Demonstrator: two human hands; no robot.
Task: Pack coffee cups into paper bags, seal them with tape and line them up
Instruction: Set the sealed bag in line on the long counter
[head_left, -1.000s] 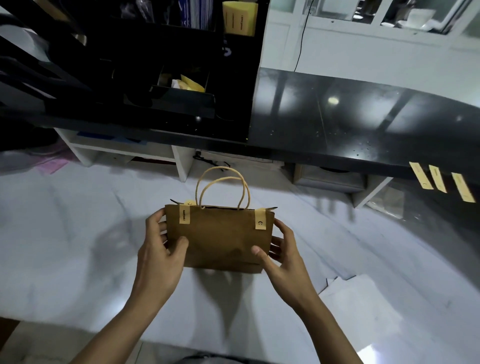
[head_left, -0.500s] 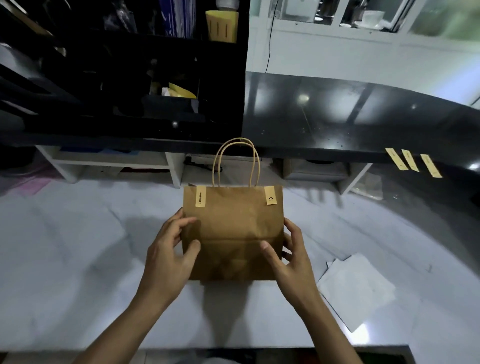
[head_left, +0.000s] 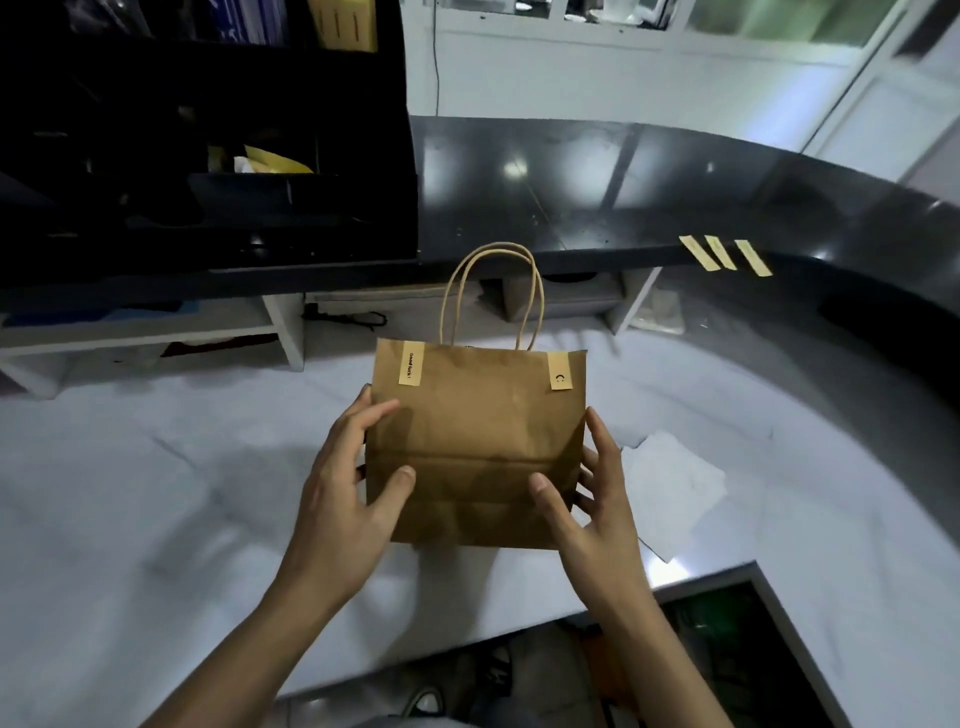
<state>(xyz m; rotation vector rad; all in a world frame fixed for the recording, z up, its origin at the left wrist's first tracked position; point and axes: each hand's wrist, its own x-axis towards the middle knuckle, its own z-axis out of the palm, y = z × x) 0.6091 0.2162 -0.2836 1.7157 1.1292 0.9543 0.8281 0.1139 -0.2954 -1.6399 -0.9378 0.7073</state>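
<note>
Hands gripped a creased brown paper bag (head_left: 478, 447) upright over the white counter (head_left: 130, 493): left hand (head_left: 348, 499) and right hand (head_left: 592, 509) curled round its sides, thumbs pressing the front. Two pale tape strips (head_left: 410, 365) sealed its top (twisted-paper handles (head_left: 491, 296) stood looped above).

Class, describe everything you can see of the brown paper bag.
The brown paper bag is kraft paper with two twisted paper handles standing up. Two pale tape strips fold over its closed top. It is upright, creased across the lower front, gripped at its sides by the left hand and right hand.
</note>
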